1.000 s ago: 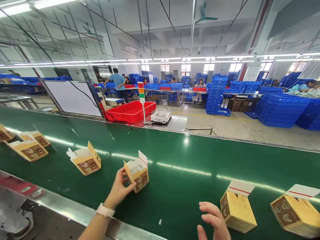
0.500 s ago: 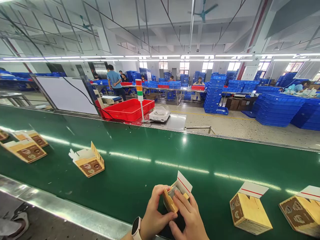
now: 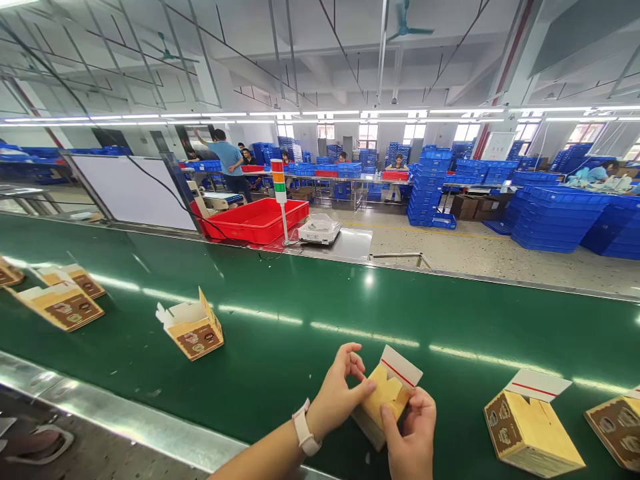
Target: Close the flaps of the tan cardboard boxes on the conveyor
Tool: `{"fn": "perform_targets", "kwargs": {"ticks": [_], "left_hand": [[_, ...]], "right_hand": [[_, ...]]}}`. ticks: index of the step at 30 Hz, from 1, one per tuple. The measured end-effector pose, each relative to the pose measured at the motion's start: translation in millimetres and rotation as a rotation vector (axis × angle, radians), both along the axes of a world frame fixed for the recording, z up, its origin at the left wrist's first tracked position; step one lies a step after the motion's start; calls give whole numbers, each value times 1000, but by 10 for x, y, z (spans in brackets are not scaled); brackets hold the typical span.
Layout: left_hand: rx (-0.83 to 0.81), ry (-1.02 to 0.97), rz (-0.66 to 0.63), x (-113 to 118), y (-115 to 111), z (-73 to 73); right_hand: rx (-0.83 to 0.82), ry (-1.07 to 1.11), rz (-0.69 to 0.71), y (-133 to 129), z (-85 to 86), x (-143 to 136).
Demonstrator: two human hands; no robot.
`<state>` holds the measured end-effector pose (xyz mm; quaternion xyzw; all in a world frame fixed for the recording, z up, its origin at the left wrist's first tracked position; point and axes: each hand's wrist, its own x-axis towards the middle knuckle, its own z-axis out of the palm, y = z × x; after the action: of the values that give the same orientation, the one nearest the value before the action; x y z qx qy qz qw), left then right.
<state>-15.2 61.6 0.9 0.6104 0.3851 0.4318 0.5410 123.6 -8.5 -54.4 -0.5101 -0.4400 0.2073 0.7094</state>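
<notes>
Below the middle of the view, a small yellow cardboard box (image 3: 383, 401) is between my two hands, tilted, just above or on the green belt. Its yellow top flaps are folded inward, and a white flap with a red strip stands up at the back. My left hand (image 3: 340, 387), with a pale watch band at the wrist, presses its thumb on the top flap while its curled fingers stay apart, off the box. Gripping the near right side, my right hand (image 3: 413, 430) has its thumb on top and its fingers around the edge. The box's contents are hidden.
On the green conveyor belt (image 3: 280, 363), two similar closed-top boxes (image 3: 535, 427) stand at right; open brown-and-yellow boxes (image 3: 197, 337) lie at left. Beyond the belt are a red bin (image 3: 255, 223), a signal light (image 3: 279, 183) and a white scale (image 3: 319, 230). People work farther back.
The box's yellow top flaps have been folded over its opening, hiding the inside. Both hands have moved right with the box. The other boxes have shifted right along the belt.
</notes>
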Motion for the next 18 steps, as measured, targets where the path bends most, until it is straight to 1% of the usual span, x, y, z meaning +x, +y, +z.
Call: {"fn": "perform_targets", "kwargs": {"ticks": [2,4,6,8,10,13,16,18], "left_hand": [[-142,22,-161,69,118,97],[-283,41,-315,138,215,144],[-415,31,-422,205,280,134],[-501,23,-479,272,315,88],[-535,32,-497,345,326,36],[-547,53,-501,469,302,4],[-528,61,-488,538,234,49],[-412,64,-407,482,177,100]], "right_hand": [[-84,152,35,13,-28,54],[-188,250,57,19,-15,97],[-264,308,34,11,35,107],[-291,340,-19,-9,114,86],[-299,370,-50,-29,206,56],[-324,427,-5,-46,302,77],[-368,465,43,-58,269,236],[-374,441,36,-75,190,396]]}}
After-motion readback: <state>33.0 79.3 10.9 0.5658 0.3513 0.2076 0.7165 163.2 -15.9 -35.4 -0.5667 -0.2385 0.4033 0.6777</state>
